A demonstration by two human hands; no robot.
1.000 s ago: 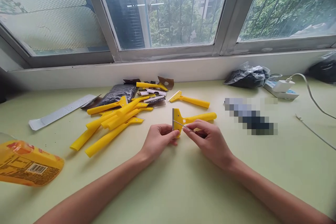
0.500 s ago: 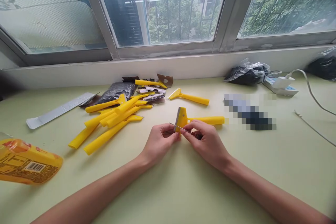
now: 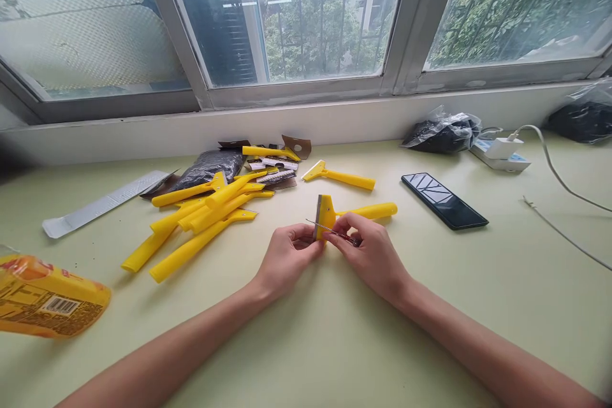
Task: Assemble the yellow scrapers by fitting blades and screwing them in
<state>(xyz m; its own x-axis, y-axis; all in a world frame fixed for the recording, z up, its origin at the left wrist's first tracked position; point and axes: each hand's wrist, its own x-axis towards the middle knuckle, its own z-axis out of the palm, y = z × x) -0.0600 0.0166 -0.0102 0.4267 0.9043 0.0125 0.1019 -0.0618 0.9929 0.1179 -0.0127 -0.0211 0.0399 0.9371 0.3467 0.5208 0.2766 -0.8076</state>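
My left hand (image 3: 289,260) is closed on the lower end of a yellow scraper (image 3: 327,206)'s head, the metal blade edge facing left. The scraper's handle points right, behind my right hand (image 3: 375,256). Pinched in my right fingers is a slim screwdriver (image 3: 317,224) with a thin metal shaft and a dark reddish handle, mostly covered by the hand. Its shaft crosses the front of the scraper head, the tip pointing left past the blade. Whether the shaft touches the scraper I cannot tell.
Several yellow scrapers (image 3: 201,239) lie piled to the left, by a black plastic bag (image 3: 208,169). One scraper (image 3: 347,178) lies behind my hands. A phone (image 3: 444,201), a power strip (image 3: 502,159) with cables, a yellow packet (image 3: 55,299) and a silvery strip (image 3: 102,203) surround them.
The camera view has shifted slightly. The held scraper's handle has tilted a little, its far end now slightly higher in view. Both hands keep their grips.
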